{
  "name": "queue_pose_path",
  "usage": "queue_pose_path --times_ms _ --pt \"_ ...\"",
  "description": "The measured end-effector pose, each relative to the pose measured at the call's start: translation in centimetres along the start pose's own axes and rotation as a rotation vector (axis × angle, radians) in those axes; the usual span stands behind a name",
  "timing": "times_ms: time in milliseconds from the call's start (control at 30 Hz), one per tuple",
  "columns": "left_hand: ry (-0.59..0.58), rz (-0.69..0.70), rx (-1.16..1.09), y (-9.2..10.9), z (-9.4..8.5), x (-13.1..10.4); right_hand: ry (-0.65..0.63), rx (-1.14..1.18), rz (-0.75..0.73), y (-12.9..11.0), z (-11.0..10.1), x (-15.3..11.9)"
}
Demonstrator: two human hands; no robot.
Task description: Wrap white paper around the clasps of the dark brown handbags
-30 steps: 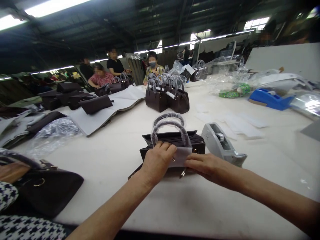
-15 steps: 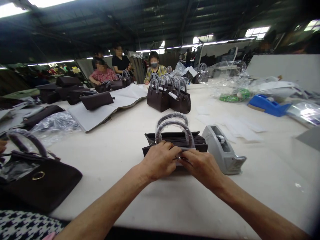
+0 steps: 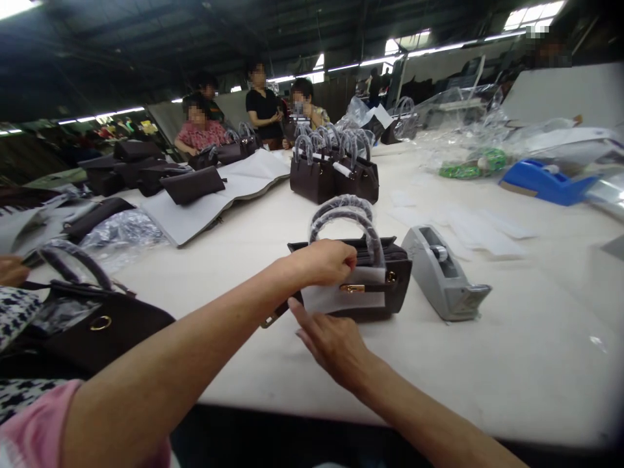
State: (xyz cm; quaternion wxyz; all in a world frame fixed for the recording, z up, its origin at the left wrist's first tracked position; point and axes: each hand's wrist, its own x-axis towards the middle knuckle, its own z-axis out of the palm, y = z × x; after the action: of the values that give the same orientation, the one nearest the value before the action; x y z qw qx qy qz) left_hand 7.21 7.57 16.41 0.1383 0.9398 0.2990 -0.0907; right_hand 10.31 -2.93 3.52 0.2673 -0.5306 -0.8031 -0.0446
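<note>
A dark brown handbag (image 3: 398, 286) stands upright in front of me, its two looped handles wrapped in clear plastic. On its front lie a white sheet (image 3: 316, 299) and a strap with a gold clasp (image 3: 355, 288). My left hand (image 3: 331, 261) is closed at the bag's upper front, by the base of the handle; what its fingers hold, if anything, is hidden. Lower down, my right hand (image 3: 334, 341) has its fingers stretched out beside the bag's lower left front, near a dark strap end with a gold buckle (image 3: 268, 320).
A grey tape dispenser (image 3: 441, 276) stands right of the bag, a blue one (image 3: 543, 182) farther back. At the left is another open handbag (image 3: 121, 325) near a person's hand (image 3: 13, 270). More bags (image 3: 312, 179) stand behind; white strips (image 3: 487, 234) lie at the right.
My hands have parted from the bag's front clasp. The left is closed higher up by the handle; the right has moved left and down and opened. The white sheet and clasp are now exposed.
</note>
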Motion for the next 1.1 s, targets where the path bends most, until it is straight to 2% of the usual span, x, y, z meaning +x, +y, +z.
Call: queue_pose_path --times_ms 100,200,300,400,467,533,633,767,933,1100 --pt "-0.055 0.024 0.001 0.0 -0.6 0.0 -0.177 -0.123 0.073 -2.2 1.5 3.1" --pt "0.013 0.083 0.184 0.0 0.1 -0.6 -0.215 -0.133 0.123 -2.5 1.4 4.0" --pt "0.126 0.203 0.432 -0.2 1.3 -1.3 -0.094 -0.052 0.021 -1.1 0.3 2.3" --pt "0.182 0.243 0.478 -0.8 2.1 -1.8 0.16 0.028 -0.035 0.6 -0.9 0.0" --pt "0.216 0.23 0.43 -1.3 2.6 -1.9 0.321 0.142 0.045 1.6 -1.5 -0.9" --pt "0.244 0.229 0.384 -1.8 3.0 -1.8 0.416 0.292 0.175 2.3 -1.9 -1.3" --pt "0.256 0.24 0.361 -2.2 3.5 -1.7 0.461 0.425 0.325 3.1 -2.2 -1.5" --pt "0.219 0.257 0.318 -2.4 3.0 -1.9 0.475 0.448 0.439 3.7 -1.9 -2.0" --pt "0.182 0.281 0.257 -2.2 2.3 -2.5 0.509 0.416 0.477 3.9 -1.2 -2.2" --pt "0.229 0.273 0.285 -2.6 3.3 -2.6 0.558 0.41 0.534 3.9 -1.0 -2.2"
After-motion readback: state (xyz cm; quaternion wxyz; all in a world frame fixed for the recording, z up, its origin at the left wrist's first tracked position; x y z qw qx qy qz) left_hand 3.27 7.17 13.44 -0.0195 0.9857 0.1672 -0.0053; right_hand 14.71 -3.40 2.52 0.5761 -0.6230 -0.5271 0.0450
